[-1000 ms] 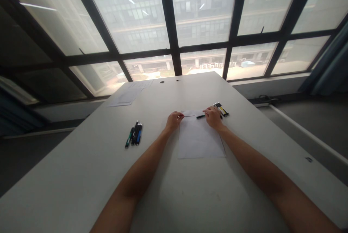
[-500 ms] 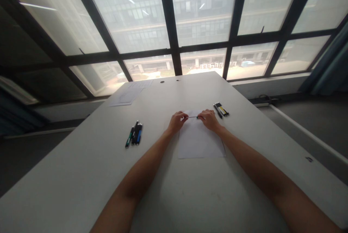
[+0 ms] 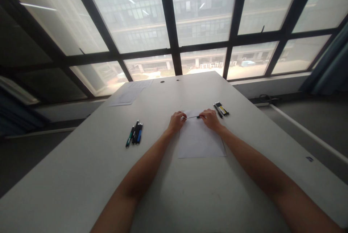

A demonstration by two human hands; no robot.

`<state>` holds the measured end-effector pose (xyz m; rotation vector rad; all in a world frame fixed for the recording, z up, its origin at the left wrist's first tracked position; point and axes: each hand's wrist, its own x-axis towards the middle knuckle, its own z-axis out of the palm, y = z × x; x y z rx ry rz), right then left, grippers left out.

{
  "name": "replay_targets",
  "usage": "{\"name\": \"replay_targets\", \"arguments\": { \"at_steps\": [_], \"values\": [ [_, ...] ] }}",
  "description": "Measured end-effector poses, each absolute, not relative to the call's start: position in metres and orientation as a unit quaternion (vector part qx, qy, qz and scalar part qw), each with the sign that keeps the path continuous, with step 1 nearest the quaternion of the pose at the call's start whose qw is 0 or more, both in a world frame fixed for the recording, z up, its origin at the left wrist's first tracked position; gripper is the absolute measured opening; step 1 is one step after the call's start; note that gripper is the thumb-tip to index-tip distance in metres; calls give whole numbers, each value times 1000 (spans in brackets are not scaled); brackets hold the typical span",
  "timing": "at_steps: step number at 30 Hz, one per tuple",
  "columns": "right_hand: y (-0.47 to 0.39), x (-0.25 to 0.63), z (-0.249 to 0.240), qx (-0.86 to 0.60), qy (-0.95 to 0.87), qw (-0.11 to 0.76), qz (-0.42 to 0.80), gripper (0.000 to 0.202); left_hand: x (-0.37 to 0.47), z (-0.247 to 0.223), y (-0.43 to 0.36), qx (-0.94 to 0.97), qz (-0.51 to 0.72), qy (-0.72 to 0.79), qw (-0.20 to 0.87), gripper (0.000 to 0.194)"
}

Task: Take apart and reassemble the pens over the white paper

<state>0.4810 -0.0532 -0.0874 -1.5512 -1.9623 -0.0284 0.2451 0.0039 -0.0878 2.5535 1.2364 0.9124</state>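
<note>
A thin dark rod that looks like a pen refill (image 3: 193, 117) stretches between my two hands, above the far part of a white paper sheet (image 3: 201, 142). My left hand (image 3: 178, 119) is closed in a pinch at its left end, with a small dark-and-white bit at the fingertips. At the right end my right hand (image 3: 208, 117) pinches it, where a short, thicker dark piece shows by the fingers. Beyond the right hand lies a row of pens (image 3: 221, 109), some with yellow or white parts. Left of the left hand rests another group of pens (image 3: 135, 135), black, green and blue.
Printed papers (image 3: 126, 95) lie at the far left of the white table (image 3: 174, 186). A small dark mark or label (image 3: 309, 159) is near the right edge. Round dark holes (image 3: 162, 81) sit at the far edge, before tall windows.
My left fingers have shifted slightly, and a dark-and-white bit now shows at them. The rod tilts a little, its right end higher. The pens have stayed in place.
</note>
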Motion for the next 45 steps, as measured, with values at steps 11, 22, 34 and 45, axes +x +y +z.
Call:
{"name": "replay_targets", "arguments": {
  "at_steps": [11, 22, 34, 45],
  "values": [
    [-51, 482, -90, -589, -744, 317, -15, 17, 247, -78, -3, 862, 270, 423, 72, 11],
    [-54, 481, -87, -590, -745, 310, -9, 17, 248, -78, -5, 880, 269, 388, 50, 13],
    [-53, 482, -87, -593, -746, 303, -9, 18, 250, -74, -9, 879, 210, 427, 23, 12],
    [-53, 482, -88, -596, -745, 300, -9, 20, 250, -79, -4, 876, 259, 403, 55, 11]
  ]
}}
